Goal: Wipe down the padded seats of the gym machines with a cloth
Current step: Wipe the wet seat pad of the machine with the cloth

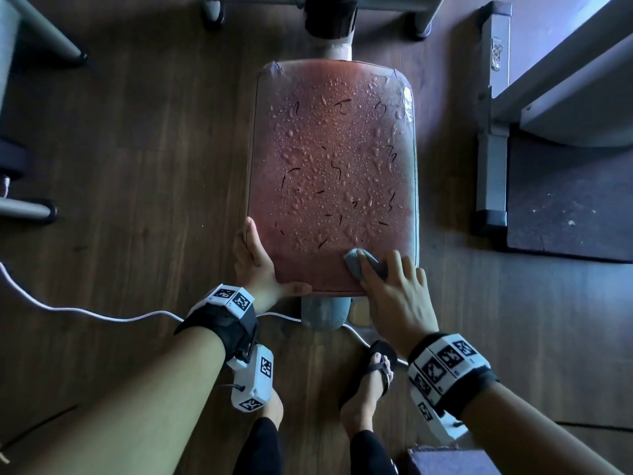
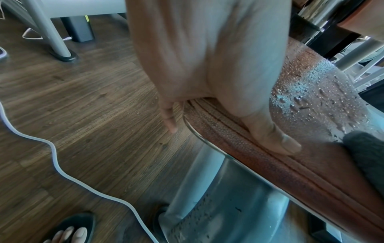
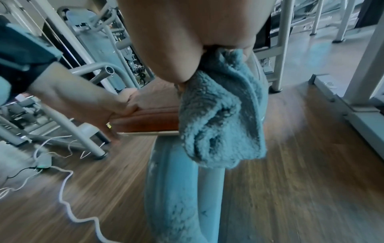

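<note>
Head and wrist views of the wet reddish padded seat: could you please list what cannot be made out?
- Right hand fingertips: head view, tucked into the grey-blue fluffy cloth.
- Reddish padded seat top: right wrist view, hidden by cloth and palm.
- Left hand fingers: left wrist view, palm covers them.
- Grey seat post base: cut off or blurred.

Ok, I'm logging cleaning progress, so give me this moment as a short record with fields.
seat: reddish padded seat, covered in water drops and dark hairs
cloth: grey-blue cloth, on the seat's near right corner
right hand: right hand holds the cloth
left hand: left hand grips the seat's near left corner
wiped so far: only the strip along the near edge looks dry
</note>
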